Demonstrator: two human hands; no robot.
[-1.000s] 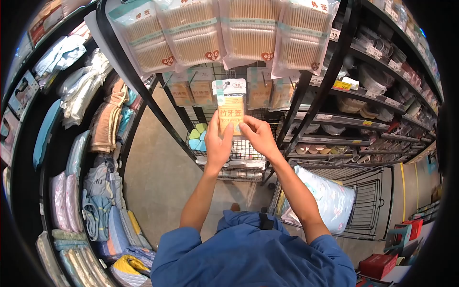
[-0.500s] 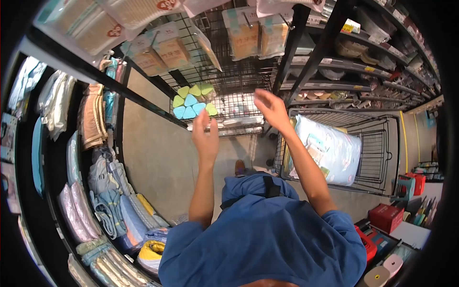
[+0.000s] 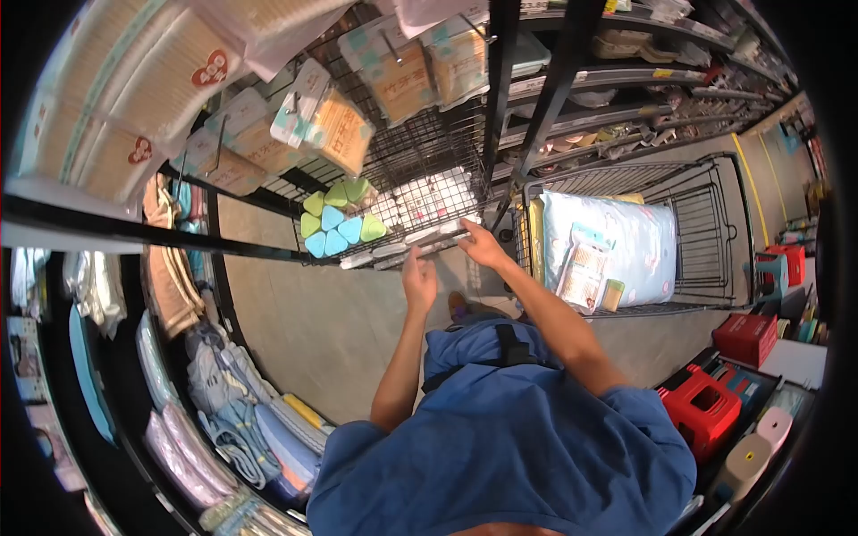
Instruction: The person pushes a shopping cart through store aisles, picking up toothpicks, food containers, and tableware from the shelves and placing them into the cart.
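My left hand (image 3: 420, 282) is raised just in front of the wire basket (image 3: 407, 165), fingers pointing up and slightly bent, with nothing visible in it. Beside it, my right hand (image 3: 485, 247) reaches left toward the basket's front edge, thumb and forefinger apart. Its fingertips are close to the white flat packs (image 3: 427, 198) stacked in the basket; whether they touch is unclear. Left of those packs lie several green triangular items (image 3: 347, 191) and several blue ones (image 3: 336, 241). Above hang bags of toothpicks (image 3: 332, 134) on metal hooks.
At my right stands a shopping cart (image 3: 706, 237) holding a large pale blue package (image 3: 639, 241) and a smaller toothpick bag (image 3: 585, 266). Folded textiles (image 3: 237, 447) fill the shelves at left. A red plastic item (image 3: 702, 413) sits at lower right. Black posts (image 3: 550, 98) rise behind the basket.
Both hands have come closer together and lower, to the basket's front edge. The view has shifted, so the hanging bags appear larger and the cart's contents show more fully.
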